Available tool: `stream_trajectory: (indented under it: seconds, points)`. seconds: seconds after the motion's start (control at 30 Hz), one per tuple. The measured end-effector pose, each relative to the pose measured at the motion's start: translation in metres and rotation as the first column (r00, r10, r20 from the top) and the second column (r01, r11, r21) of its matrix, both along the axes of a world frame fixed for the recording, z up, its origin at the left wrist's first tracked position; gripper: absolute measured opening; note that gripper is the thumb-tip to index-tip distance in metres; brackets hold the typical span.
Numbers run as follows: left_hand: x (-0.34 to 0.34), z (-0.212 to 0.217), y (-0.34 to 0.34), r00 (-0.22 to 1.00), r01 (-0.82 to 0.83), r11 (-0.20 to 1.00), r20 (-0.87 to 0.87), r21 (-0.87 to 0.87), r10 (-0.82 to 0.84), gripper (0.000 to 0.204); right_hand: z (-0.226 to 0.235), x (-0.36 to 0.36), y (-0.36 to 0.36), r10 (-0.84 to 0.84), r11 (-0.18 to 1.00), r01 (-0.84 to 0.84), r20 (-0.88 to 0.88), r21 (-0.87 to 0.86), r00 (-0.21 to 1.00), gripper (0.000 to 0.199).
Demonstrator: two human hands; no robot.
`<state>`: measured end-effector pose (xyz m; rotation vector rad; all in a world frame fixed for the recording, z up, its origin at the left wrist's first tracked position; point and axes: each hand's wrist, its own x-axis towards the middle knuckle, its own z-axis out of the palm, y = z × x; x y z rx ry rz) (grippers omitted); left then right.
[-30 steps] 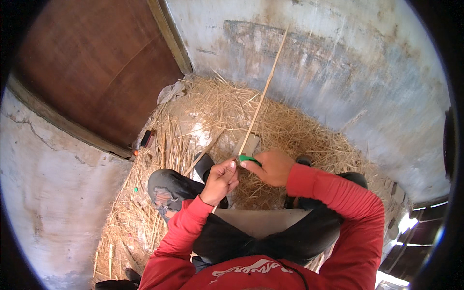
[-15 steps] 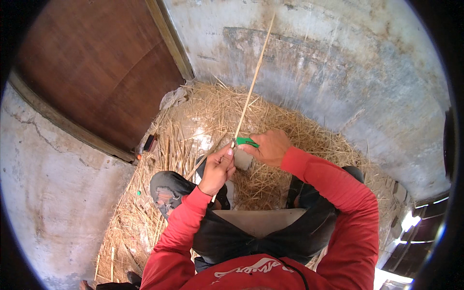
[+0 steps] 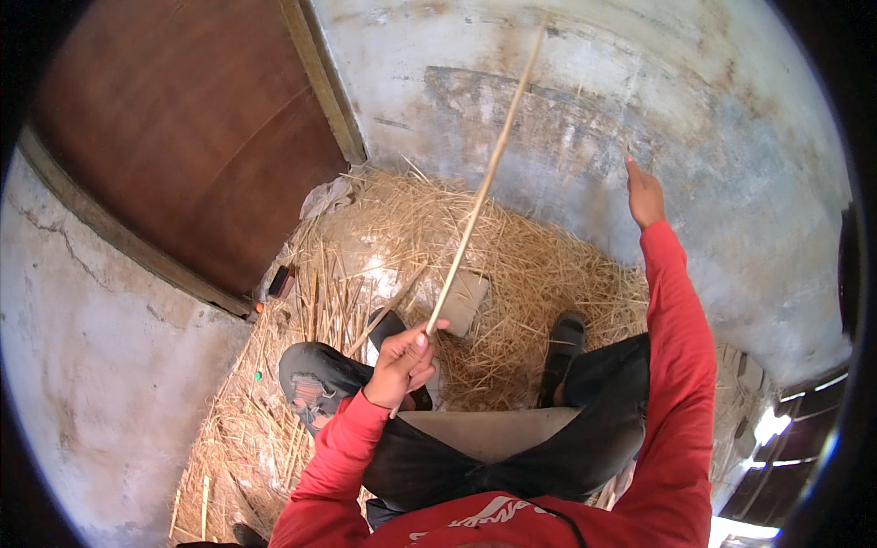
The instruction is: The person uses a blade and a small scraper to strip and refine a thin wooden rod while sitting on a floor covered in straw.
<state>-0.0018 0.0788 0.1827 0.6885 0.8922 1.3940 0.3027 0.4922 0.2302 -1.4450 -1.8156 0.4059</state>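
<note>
Pinched in my left hand (image 3: 400, 367) is a long, thin bamboo stick (image 3: 474, 211). Its lower end pokes out below the fist, and the rest slants up and away in front of the wall. My right hand (image 3: 646, 197) is stretched far forward to the right, apart from the stick, with its thumb pointing ahead. Its fingers look curled, but what they hold is hidden; the green-handled knife seen earlier does not show now.
Straw shavings (image 3: 512, 265) cover the floor around my feet. A flat stone block (image 3: 464, 301) lies between my feet. Split sticks (image 3: 320, 297) lie to the left, beside a brown door panel (image 3: 192, 137). A stained wall (image 3: 585, 119) stands ahead.
My right hand has swept from the stick, where it held a green-handled knife, far forward and right. My left hand has lowered slightly, and the stick leans more to the right.
</note>
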Motion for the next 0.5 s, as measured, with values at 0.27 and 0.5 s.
stream_trajectory:
  seconds: [0.27, 0.5]
  points:
    - [0.000, 0.007, 0.016, 0.997, -0.067, 0.997, 0.036, 0.031, 0.066, 0.044, 0.033, -0.084, -0.132, 0.472, 0.881, -0.466, 0.149, -0.075, 0.869, 0.051]
    - [0.005, -0.008, 0.017, 0.988, -0.028, 0.999, -0.151, 0.020, 0.031, 0.043, 0.043, -0.109, -0.163, 0.519, 0.840, -0.514, 0.018, 0.176, 0.854, 0.030]
